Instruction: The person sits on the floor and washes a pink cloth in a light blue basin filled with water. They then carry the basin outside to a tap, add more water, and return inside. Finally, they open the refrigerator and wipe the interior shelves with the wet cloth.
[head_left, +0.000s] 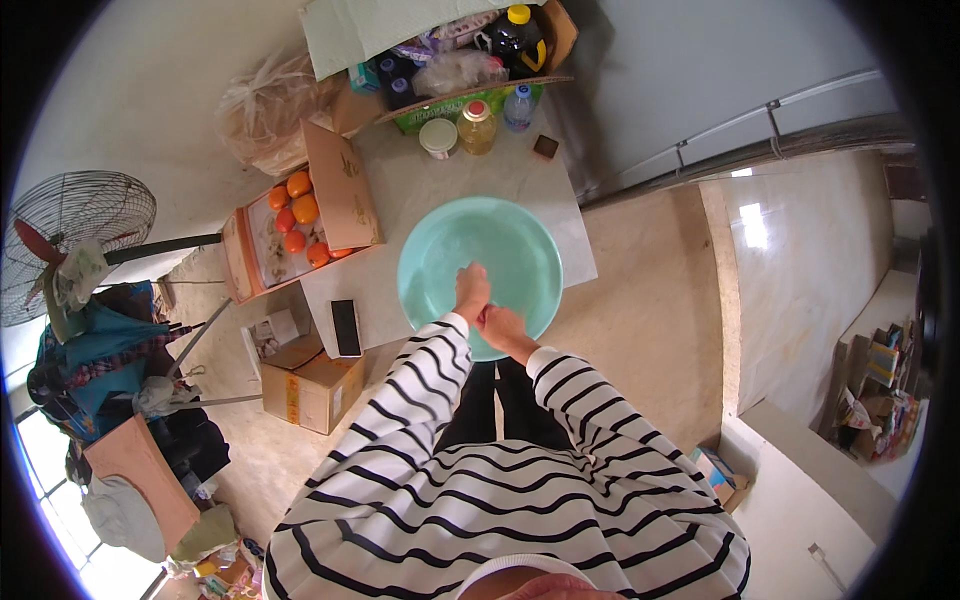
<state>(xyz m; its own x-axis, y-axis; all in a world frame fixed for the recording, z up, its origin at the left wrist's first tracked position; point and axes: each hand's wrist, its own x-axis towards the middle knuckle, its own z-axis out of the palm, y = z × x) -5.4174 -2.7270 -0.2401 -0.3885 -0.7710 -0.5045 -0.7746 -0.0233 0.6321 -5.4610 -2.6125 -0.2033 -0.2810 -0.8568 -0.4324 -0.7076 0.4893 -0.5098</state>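
A light green plastic basin (424, 259) stands at the front edge of a grey tabletop, its near rim jutting out toward my body. Over its near half, my left hand (472, 289) is held with curled fingers, and its palm is hidden from above. My right hand (504, 327) rests against the left one near the wrist, its fingers bent inward. Whether anything small is between the hands cannot be made out. The basin's inside looks smooth and shiny; I cannot tell how much water is in it.
Left of the basin are a black-screened phone (346, 328) and an open carton (343, 195) with orange fruit (305, 209). Behind it stand a white-lidded jar (438, 139), a bottle of yellowish liquid (477, 129), a water bottle (519, 109) and a box of groceries (465, 94). A cardboard box (311, 390) sits lower left.
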